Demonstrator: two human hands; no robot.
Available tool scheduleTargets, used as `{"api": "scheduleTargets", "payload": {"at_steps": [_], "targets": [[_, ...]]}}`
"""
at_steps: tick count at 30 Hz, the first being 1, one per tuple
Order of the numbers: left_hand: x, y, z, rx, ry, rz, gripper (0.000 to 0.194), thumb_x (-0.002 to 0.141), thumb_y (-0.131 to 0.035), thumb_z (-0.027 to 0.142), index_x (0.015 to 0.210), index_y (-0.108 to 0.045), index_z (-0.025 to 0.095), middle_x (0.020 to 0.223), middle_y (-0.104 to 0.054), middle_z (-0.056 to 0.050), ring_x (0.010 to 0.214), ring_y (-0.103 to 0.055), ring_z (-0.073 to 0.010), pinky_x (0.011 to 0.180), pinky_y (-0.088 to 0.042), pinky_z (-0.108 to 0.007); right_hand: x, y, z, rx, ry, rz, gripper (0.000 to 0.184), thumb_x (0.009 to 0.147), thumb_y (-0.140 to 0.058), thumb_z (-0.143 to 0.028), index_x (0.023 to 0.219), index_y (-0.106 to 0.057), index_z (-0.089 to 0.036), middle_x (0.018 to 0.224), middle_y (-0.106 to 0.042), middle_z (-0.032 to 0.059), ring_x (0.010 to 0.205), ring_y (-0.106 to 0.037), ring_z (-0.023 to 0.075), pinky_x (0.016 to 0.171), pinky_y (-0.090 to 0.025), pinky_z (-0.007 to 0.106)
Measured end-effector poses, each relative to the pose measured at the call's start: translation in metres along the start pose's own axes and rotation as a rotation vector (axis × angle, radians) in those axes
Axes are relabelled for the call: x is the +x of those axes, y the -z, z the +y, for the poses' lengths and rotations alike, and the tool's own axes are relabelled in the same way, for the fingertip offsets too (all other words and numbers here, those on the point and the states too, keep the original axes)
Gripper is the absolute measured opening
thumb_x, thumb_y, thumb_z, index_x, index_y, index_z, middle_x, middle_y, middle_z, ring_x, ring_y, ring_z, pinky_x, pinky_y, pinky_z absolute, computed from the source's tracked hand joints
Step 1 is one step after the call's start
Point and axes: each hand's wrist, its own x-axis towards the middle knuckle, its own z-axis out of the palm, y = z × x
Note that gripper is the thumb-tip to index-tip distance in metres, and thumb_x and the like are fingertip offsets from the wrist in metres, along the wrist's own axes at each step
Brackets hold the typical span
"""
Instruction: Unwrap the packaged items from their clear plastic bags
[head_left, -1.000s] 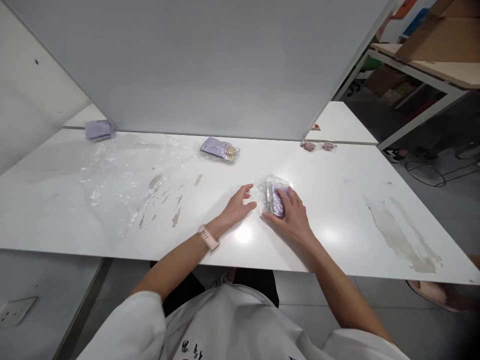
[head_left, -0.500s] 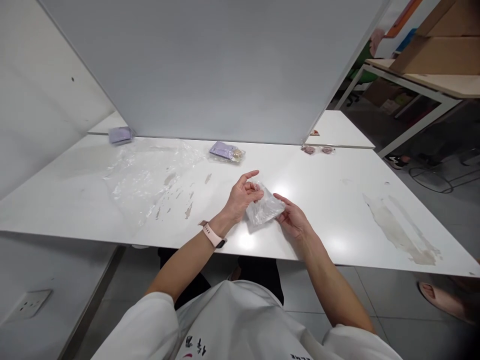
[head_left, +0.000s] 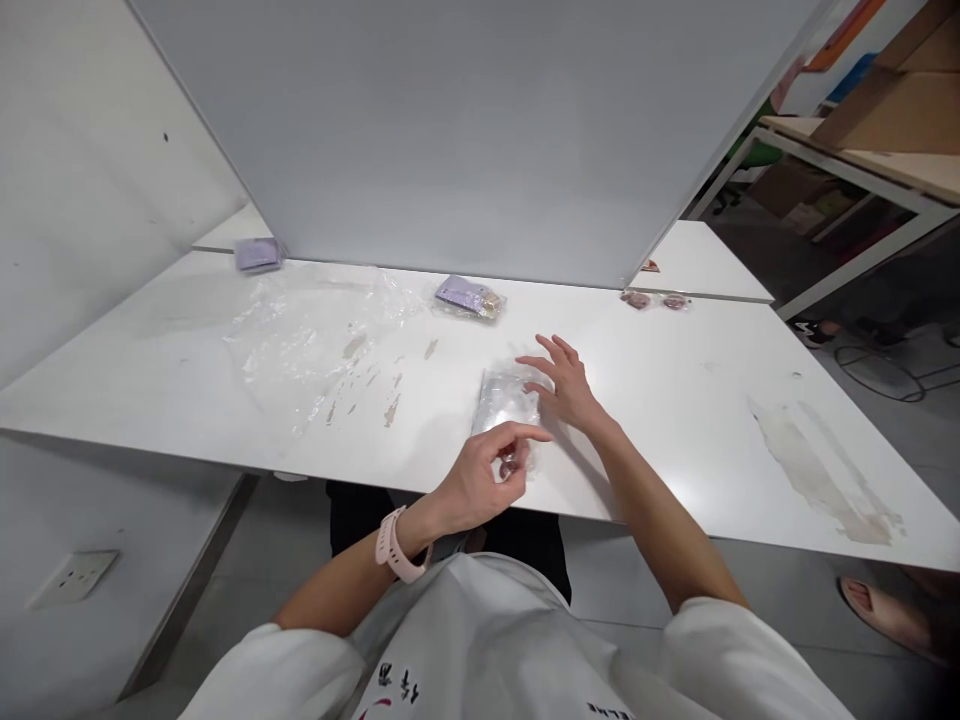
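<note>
- Clear packet (head_left: pixel 507 402), lifted half a second ago, now seemingly laid mid-counter (head_left: pixel 660 420), near side
- Your right hand (head_left: pixel 573 388): grip wide, its hold apparently given up
- Your left hand (head_left: pixel 474 482): grip curled; hold cannot be told

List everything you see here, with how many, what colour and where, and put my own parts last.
Wrapped packet: one, silvery, between the hands
Purple packets: two, purple, back left and back centre
Plastic sheet: one, clear, table's left half
Small wrapped items: two, brownish-red, back right
Table: one, white, across the middle
Panel: one, grey, upright behind
Cardboard box: one, brown, upper right
Wall socket: one, white, lower left
Wristband: one, pink, left wrist
Dim background objects: count unclear, right side
Sleeves: two, white, bottom
Left hand: one, bare, packet's near end
Right hand: one, bare, packet's right
</note>
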Motion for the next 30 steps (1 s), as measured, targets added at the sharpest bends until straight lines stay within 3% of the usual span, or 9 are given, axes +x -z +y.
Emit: {"api": "scheduleTargets", "payload": {"at_steps": [3, 6, 11, 14, 18, 21, 25, 27, 30], "targets": [[-0.018, 0.033, -0.010, 0.102, 0.032, 0.213, 0.041, 0.078, -0.055, 0.005, 0.114, -0.064, 0.021, 0.079, -0.050, 0.002, 0.067, -0.046, -0.0094, 0.062, -0.041, -0.022, 0.013, 0.006, 0.019, 0.158, -0.084, 0.010, 0.021, 0.089, -0.060, -0.040, 0.095, -0.073, -0.024, 0.125, -0.069, 0.0094, 0.134, -0.048, 0.0342, 0.108, -0.040, 0.055], [-0.026, 0.077, -0.022, 0.197, 0.053, 0.497, 0.039, 0.075, -0.058, 0.007, 0.110, -0.066, 0.021, 0.080, -0.051, 0.002, 0.069, -0.048, -0.0098, 0.064, -0.041, -0.022, 0.000, 0.028, 0.029, 0.366, -0.291, 0.073, 0.032, 0.087, -0.062, -0.053, 0.087, -0.070, -0.022, 0.098, -0.073, 0.0072, 0.099, -0.066, 0.0256, 0.088, -0.051, 0.041], [-0.026, 0.118, -0.048, 0.335, 0.201, 0.705, 0.037, 0.074, -0.057, 0.010, 0.107, -0.067, 0.021, 0.079, -0.049, 0.002, 0.069, -0.049, -0.0111, 0.067, -0.043, -0.024, -0.047, 0.058, 0.039, 0.512, -0.634, 0.182, 0.043, 0.081, -0.068, -0.058, 0.067, -0.055, -0.020, 0.060, -0.052, -0.0025, 0.054, -0.046, 0.0110, 0.051, -0.037, 0.025], [-0.025, 0.115, -0.058, 0.550, 0.268, 0.673, 0.036, 0.077, -0.054, 0.013, 0.110, -0.066, 0.021, 0.089, -0.055, -0.003, 0.080, -0.056, -0.0171, 0.077, -0.049, -0.033, -0.072, 0.062, 0.045, 0.297, -0.697, 0.194, 0.036, 0.080, -0.068, -0.055, 0.088, -0.065, -0.020, 0.068, -0.058, 0.0004, 0.059, -0.050, 0.0149, 0.056, -0.044, 0.030], [-0.015, 0.097, -0.052, 0.930, 0.063, 0.730, 0.035, 0.084, -0.053, 0.017, 0.118, -0.061, 0.019, 0.125, -0.057, -0.013, 0.124, -0.049, -0.0313, 0.106, -0.039, -0.052, -0.080, 0.067, 0.032, -0.189, -0.536, 0.371, 0.055, 0.087, -0.058, -0.052, 0.133, -0.057, -0.022, 0.116, -0.066, 0.0137, 0.103, -0.060, 0.0315, 0.088, -0.049, 0.052], [0.009, 0.080, -0.041, 0.909, -0.041, 0.427, 0.033, 0.093, -0.049, 0.022, 0.125, -0.058, 0.022, 0.129, -0.059, -0.011, 0.127, -0.050, -0.0281, 0.109, -0.039, -0.049, -0.063, 0.068, 0.014, -0.191, -0.231, 0.153, 0.053, 0.093, -0.052, -0.052, 0.139, -0.054, -0.027, 0.137, -0.059, 0.0128, 0.127, -0.052, 0.0333, 0.105, -0.040, 0.054], [0.049, 0.057, -0.044, 0.881, 0.158, -0.156, 0.065, 0.087, -0.068, 0.035, 0.146, -0.042, 0.026, 0.146, -0.051, -0.011, 0.134, -0.045, -0.0324, 0.108, -0.040, -0.051, -0.028, 0.056, 0.006, -0.159, -0.034, -0.363, 0.077, 0.082, -0.066, -0.058, 0.149, -0.043, -0.029, 0.148, -0.051, 0.0128, 0.140, -0.042, 0.0358, 0.115, -0.028, 0.057], [0.063, 0.050, -0.052, 0.921, 0.252, -0.285, 0.088, 0.078, -0.078, 0.037, 0.152, -0.033, 0.025, 0.144, -0.051, -0.014, 0.132, -0.045, -0.0354, 0.104, -0.041, -0.051, -0.018, 0.050, 0.008, -0.174, -0.056, -0.487, 0.082, 0.077, -0.072, -0.055, 0.148, -0.044, -0.027, 0.132, -0.063, 0.0134, 0.131, -0.050, 0.0366, 0.114, -0.026, 0.059], [0.071, 0.045, -0.061, 0.937, 0.271, -0.281, 0.096, 0.073, -0.082, 0.033, 0.153, -0.029, 0.022, 0.129, -0.059, -0.013, 0.119, -0.053, -0.0327, 0.093, -0.047, -0.044, -0.016, 0.048, 0.007, -0.142, -0.083, -0.511, 0.069, 0.078, -0.073, -0.047, 0.140, -0.051, -0.027, 0.112, -0.069, 0.0091, 0.110, -0.062, 0.0328, 0.103, -0.040, 0.055]]}}
